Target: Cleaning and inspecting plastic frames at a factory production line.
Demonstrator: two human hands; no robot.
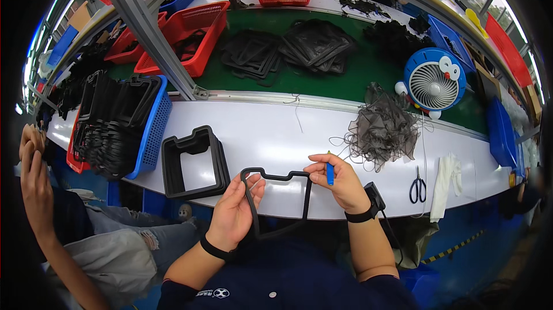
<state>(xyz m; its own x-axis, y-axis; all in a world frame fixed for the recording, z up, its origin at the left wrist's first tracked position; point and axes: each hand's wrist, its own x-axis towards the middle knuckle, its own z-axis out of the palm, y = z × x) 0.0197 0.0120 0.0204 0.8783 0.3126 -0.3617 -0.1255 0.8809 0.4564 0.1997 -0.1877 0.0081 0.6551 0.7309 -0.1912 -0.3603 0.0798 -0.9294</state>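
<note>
Before me, past the table's near edge, I hold up a thin black frame (306,201) with a notched top edge. My left hand (231,213) is closed around its left side, fingers showing through the opening. Its upper right corner is pinched in my right hand (343,184), which also has a small blue pen-like tool (330,174) between the fingers. What kind of tool it is, I cannot make out. A stack of similar black frames (218,163) stands on the white table just left of my hands.
A blue basket (153,132) full of black frames sits at the left, near a co-worker's hands (34,154). Grey mesh (385,131) is heaped right of centre, with scissors (418,188), white cloth (442,186) and a blue fan (435,82) beyond. A metal post (151,33) rises behind.
</note>
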